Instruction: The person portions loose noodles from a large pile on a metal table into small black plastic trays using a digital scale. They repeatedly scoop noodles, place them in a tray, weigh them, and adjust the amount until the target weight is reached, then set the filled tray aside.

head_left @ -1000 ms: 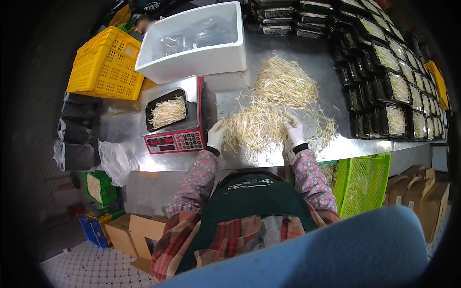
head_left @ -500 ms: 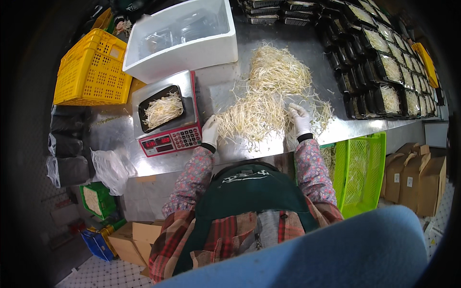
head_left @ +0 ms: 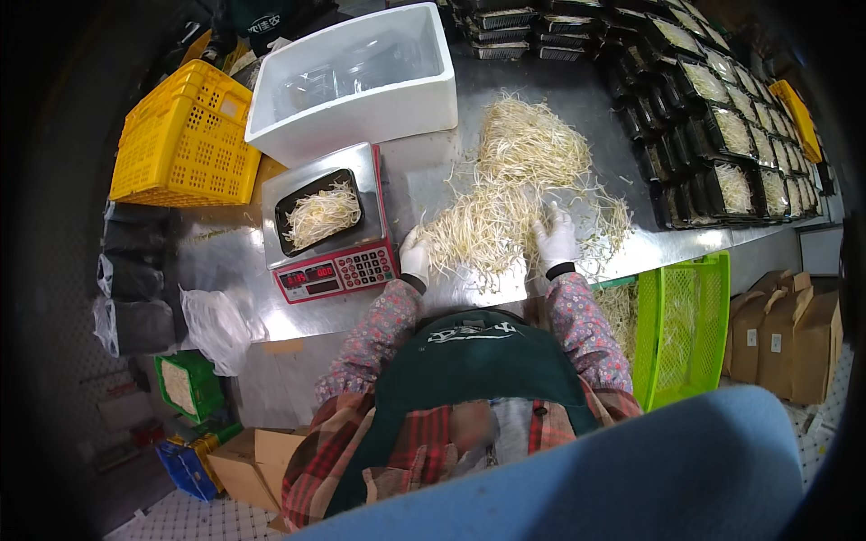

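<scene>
Flanking sprouts [head_left: 476,230], our left hand [head_left: 416,258] (8 o'clock) and right hand [head_left: 557,242] (4 o'clock) look loosely cupped; sweep too hard and we might spill some off the worktop [head_left: 417,185].

Loose sprouts [head_left: 487,230], a scale [head_left: 368,233] and stacked packs [head_left: 732,132] (whole rows) mark a packing workshop.
</scene>
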### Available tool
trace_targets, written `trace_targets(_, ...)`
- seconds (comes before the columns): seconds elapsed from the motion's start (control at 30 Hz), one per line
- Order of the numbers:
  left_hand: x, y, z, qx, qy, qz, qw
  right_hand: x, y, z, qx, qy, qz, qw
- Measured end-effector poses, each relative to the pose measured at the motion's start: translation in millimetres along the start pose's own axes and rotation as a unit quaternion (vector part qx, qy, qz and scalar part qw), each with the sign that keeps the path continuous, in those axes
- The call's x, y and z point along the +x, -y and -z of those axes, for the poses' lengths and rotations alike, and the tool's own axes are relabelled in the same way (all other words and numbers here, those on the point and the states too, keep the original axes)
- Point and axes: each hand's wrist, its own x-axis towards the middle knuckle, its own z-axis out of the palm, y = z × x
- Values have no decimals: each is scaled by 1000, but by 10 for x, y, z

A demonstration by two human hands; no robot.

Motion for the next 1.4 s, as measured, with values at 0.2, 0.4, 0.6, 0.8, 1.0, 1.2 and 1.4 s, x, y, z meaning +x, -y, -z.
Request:
trace_targets(0.2,-57,-80,-882,45,47,116,991,-46,370,-796,297,187,-69,934)
trace_targets(0.4,-635,-208,-938,-128,146,6,981,278,665,-76,317,263,112,904)
trace_targets(0.6,-785,-102,-31,304,85,18,949,314,269,175,81,192,127,970)
trace_targets(0.8,-829,-398,-283,699,139,-301,634,-190,590,285,-138,303,189,924)
trace_targets(1.0,-183,-778,-880,791,194,-269,514,247,496,-13,-139,291,213,922)
trace_targets(1.2,233,-461,-648,787,158,-220,555,290,719,153,-111,348,174,915)
trace_targets(1.4,-15,-725,-449,669,91,-260,690,531,80,383,76,269,-7,960)
